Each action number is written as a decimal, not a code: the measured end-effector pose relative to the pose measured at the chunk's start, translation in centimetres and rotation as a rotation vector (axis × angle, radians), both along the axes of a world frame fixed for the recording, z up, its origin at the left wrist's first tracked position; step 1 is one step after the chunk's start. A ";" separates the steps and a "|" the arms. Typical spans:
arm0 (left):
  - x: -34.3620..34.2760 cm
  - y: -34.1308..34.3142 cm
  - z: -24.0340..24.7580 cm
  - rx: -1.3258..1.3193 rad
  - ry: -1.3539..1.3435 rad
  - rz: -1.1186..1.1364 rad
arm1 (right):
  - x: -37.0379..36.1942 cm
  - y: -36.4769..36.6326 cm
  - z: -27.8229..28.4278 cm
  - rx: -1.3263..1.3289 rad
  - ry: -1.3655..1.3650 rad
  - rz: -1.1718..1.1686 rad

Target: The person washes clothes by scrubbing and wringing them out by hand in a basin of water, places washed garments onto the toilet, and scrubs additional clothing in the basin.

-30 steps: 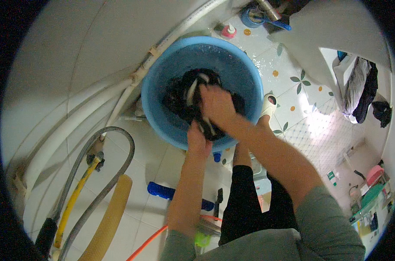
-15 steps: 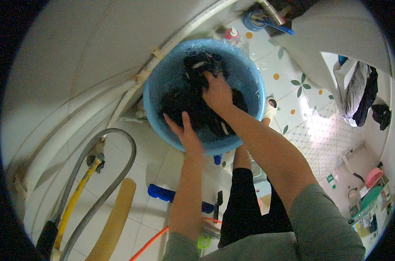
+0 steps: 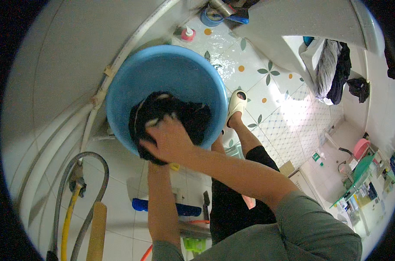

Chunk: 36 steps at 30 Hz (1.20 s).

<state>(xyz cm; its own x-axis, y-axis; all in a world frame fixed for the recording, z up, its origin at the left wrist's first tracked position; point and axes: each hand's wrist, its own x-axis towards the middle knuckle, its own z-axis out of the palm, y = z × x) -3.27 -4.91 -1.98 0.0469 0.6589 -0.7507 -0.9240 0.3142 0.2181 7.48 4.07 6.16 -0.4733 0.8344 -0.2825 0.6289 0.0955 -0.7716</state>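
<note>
Black, rumpled cloth point(image 3: 192, 117) lies under the half-spread right hand point(image 3: 168, 140); left hand's hold unseen.

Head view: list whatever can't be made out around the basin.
Left hand's fingers: head view, hidden by black cloth and right hand.
Blue basin surface beneath the cloth: head view, covered by it.
Lower end of the gray hose: head view, cut off by bottom edge.

Head view: left head-worn fisheye camera, facing downward from above; blue basin point(image 3: 167, 71) at near range, left of centre; tiled floor point(image 3: 225, 41) at farther range.
</note>
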 end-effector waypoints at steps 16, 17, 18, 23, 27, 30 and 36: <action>-2.3 4.8 -0.5 0.280 -0.270 -0.021 | -0.9 0.9 -0.9 -0.241 0.131 -0.240; -0.4 5.1 -0.1 0.275 -0.296 -0.027 | -0.3 1.4 -2.9 -0.242 0.106 -0.254; 2.1 6.0 2.3 -0.027 0.076 -0.077 | 0.5 2.4 -4.5 -0.221 0.030 -0.126; 5.7 5.2 8.8 -0.078 0.850 -0.432 | -0.2 4.7 -10.6 -0.121 -0.090 -0.138; 5.5 6.7 8.2 -0.124 0.694 -0.111 | -1.1 2.4 -7.7 -0.305 0.073 -0.456; 0.9 8.1 4.4 -0.105 0.446 -0.013 | 0.4 0.7 -2.4 -0.370 0.273 -0.340; 0.4 3.6 1.9 -0.179 0.193 -0.038 | -0.8 1.4 -4.0 -0.294 -0.115 -0.083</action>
<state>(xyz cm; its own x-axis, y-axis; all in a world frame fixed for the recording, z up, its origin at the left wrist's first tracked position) -2.85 -1.28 -0.09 -0.0859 0.5156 -0.8525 -0.8573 0.3976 0.3269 6.65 5.45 2.11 -0.3582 0.7433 -0.5649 0.7099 -0.1762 -0.6819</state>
